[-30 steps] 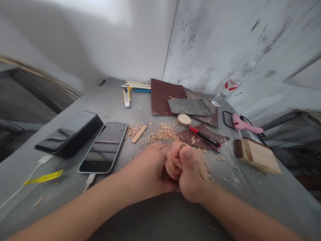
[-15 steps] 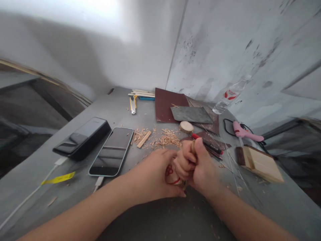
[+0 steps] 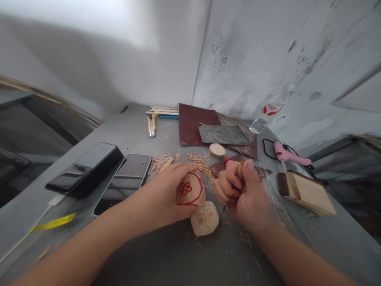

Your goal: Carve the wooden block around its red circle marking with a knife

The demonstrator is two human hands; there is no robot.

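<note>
My left hand is wrapped round a pale carved wood piece, whose cut face carries a red flower drawing and a red outline. Below it shows a rounded, rough-cut wooden lobe; whether the two are one piece I cannot tell. To the right, apart from the wood, my right hand is closed in a fist round a tool with a wooden handle. Its fingers hide most of that tool, and only a small dark tip shows beneath them.
Wood shavings lie beyond my hands, near a round wood slice. At left are a phone and a black power bank. Sandpaper sheets, a utility knife, a bottle, a pink glue gun and a wood block stand around.
My hands have come apart: the left has moved left with the wood piece, the right slightly right with the tool. The red flower and the lower lobe are now exposed.
</note>
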